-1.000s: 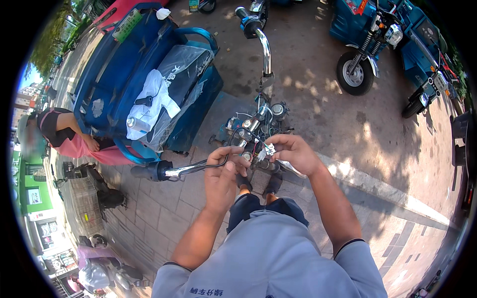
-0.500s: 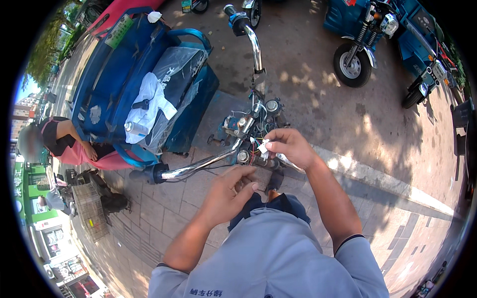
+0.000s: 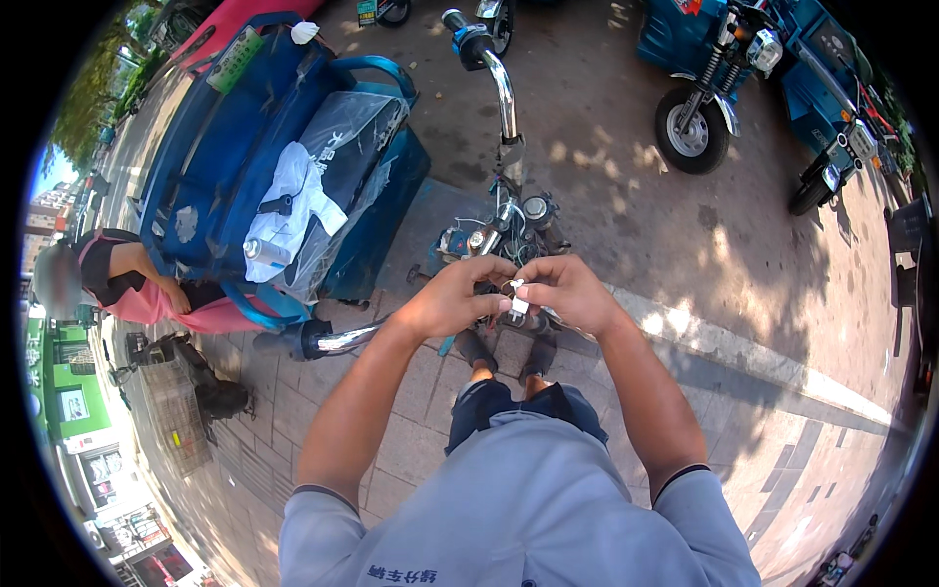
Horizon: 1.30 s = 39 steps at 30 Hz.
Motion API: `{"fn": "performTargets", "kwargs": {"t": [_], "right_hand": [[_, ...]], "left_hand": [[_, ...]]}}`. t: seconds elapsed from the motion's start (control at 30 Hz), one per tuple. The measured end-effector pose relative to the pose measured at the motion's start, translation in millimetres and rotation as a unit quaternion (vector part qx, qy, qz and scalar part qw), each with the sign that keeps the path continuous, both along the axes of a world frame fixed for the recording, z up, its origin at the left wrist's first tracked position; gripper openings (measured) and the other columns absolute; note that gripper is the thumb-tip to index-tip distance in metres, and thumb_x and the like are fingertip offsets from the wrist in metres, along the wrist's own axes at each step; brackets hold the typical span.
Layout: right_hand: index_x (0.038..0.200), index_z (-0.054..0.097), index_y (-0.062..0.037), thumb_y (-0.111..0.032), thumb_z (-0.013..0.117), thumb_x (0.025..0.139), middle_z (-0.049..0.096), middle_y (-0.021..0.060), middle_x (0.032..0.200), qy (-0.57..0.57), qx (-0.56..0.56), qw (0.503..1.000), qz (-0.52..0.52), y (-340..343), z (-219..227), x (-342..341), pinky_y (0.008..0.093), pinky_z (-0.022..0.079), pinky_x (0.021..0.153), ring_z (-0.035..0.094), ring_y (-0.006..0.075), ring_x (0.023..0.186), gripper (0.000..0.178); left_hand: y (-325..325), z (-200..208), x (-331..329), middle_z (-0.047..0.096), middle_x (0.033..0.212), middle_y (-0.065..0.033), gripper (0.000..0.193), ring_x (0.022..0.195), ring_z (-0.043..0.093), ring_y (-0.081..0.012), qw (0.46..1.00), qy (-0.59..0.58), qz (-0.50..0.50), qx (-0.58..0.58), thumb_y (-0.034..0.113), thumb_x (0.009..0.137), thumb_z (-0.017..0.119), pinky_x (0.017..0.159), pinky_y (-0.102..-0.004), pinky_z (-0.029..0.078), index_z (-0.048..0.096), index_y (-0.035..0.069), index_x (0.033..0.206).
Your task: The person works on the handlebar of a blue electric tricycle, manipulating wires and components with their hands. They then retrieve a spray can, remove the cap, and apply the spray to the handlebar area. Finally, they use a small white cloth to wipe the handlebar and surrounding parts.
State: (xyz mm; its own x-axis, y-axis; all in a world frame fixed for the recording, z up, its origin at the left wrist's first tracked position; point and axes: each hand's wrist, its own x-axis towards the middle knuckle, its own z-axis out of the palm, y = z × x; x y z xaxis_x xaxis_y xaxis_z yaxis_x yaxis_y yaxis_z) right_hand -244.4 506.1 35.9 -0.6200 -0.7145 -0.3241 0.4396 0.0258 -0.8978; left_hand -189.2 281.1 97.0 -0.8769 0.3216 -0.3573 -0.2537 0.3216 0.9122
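My right hand (image 3: 567, 293) pinches a small white plastic wire connector (image 3: 519, 308) between thumb and fingers. My left hand (image 3: 458, 301) is curled right beside it, its thumb tip at the connector's edge; what lies between its fingers is too small to make out. Both hands are over the stripped handlebar mount of a tricycle, where wires and metal fittings (image 3: 536, 208) lie exposed. The chrome handlebar (image 3: 503, 93) runs from a far grip to a near-left black grip (image 3: 301, 342), and my left hand and forearm hide part of it.
At left stands a blue tricycle seat (image 3: 372, 147) with a white cloth (image 3: 318, 201) and a spray can (image 3: 266, 252) on it. A person in pink and black (image 3: 137, 279) sits beside it. Other blue tricycles (image 3: 699, 127) are parked at far right. A wire-basket bike (image 3: 176, 421) stands lower left.
My left hand has moved up and right to meet my right hand at the white connector. My right hand has barely shifted and still holds the connector.
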Motion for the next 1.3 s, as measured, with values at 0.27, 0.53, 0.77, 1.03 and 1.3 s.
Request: {"fn": "performTargets", "kwargs": {"t": [0.27, 0.53, 0.77, 1.03, 1.3], "right_hand": [[0.108, 0.071, 0.0048, -0.005, 0.073, 0.094, 0.073, 0.0074, 0.093, -0.051, -0.025, 0.992, -0.116, -8.3, -1.3, 5.7, 0.0269, 0.057, 0.071, 0.068, 0.0127, 0.08, 0.018], [0.11, 0.068, 0.0042, -0.002, 0.072, 0.095, 0.073, 0.0114, 0.098, -0.139, -0.106, 0.959, -0.224, -23.2, -9.2, 11.2, 0.0305, 0.06, 0.074, 0.072, 0.0177, 0.086, 0.018], [0.108, 0.068, 0.0046, -0.003, 0.073, 0.094, 0.073, 0.0112, 0.097, -0.109, -0.065, 0.963, -0.236, -35.8, -0.9, 18.0, 0.0299, 0.06, 0.075, 0.072, 0.0175, 0.084, 0.016], [0.106, 0.07, 0.0054, 0.0, 0.071, 0.093, 0.074, 0.0113, 0.095, -0.12, -0.062, 0.963, -0.235, -37.4, 1.1, 19.4, 0.0275, 0.061, 0.071, 0.073, 0.0159, 0.08, 0.014], [0.105, 0.069, 0.006, 0.0, 0.07, 0.094, 0.072, 0.0103, 0.092, -0.168, -0.069, 0.957, -0.226, -31.6, 2.0, 16.9, 0.0262, 0.062, 0.067, 0.073, 0.0159, 0.078, 0.012]], "left_hand": [[-12.9, -21.6, 14.4, 0.073, 0.1, -0.0093, 0.025, 0.093, 0.068, -0.0154, 0.99, 0.003, 0.134, 0.034, 0.001, 0.094, 0.072, 0.086, -0.0317, 0.055, 0.066, -0.006, 0.118], [7.8, -37.8, 41.3, 0.074, 0.099, -0.0113, 0.015, 0.093, 0.071, -0.016, 0.92, 0.023, 0.343, 0.191, -0.003, 0.095, 0.071, 0.087, -0.0296, 0.055, 0.067, -0.006, 0.11], [13.3, -45.3, 47.2, 0.073, 0.102, -0.0078, 0.015, 0.094, 0.068, -0.0122, 0.902, 0.072, 0.384, 0.185, -0.004, 0.095, 0.071, 0.089, -0.0279, 0.055, 0.068, -0.005, 0.11], [16.6, -47.8, 44.7, 0.069, 0.099, -0.0037, 0.013, 0.091, 0.066, -0.009, 0.889, 0.125, 0.388, 0.208, -0.008, 0.096, 0.066, 0.08, -0.0228, 0.052, 0.067, -0.005, 0.109], [18.9, -54.7, 43.8, 0.063, 0.105, -0.0055, 0.012, 0.097, 0.062, -0.0111, 0.899, 0.175, 0.358, 0.182, -0.013, 0.096, 0.062, 0.088, -0.0263, 0.05, 0.066, -0.007, 0.105]]}}
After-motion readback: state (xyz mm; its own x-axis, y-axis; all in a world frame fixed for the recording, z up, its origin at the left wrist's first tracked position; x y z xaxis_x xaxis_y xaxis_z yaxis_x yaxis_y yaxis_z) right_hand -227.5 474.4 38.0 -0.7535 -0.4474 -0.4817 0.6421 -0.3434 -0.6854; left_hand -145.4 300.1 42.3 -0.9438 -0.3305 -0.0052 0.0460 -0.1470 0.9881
